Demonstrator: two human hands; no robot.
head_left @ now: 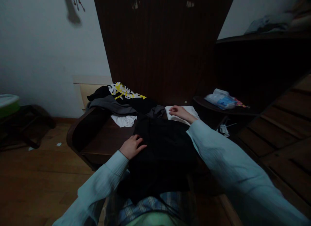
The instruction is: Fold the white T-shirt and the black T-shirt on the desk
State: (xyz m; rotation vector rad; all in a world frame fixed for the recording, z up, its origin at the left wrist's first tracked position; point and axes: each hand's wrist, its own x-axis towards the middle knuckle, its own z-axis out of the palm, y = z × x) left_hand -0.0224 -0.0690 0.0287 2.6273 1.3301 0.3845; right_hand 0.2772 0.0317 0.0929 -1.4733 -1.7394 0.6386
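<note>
One black garment (167,140) lay just below centre, toward 6 o'clock of the head view, over a dark wooden bench (103,140). Left hand (133,147), at the garment's 9 o'clock, rested on its edge, fingers loosely spread. Right hand (180,113), at 1 o'clock, was half-curled over a white item (193,111); whether it gripped anything could not be determined. Printed clothing (125,92) lay at 11 o'clock, white cloth (123,121) at 10, plastic bag (220,99) at 2.
</note>
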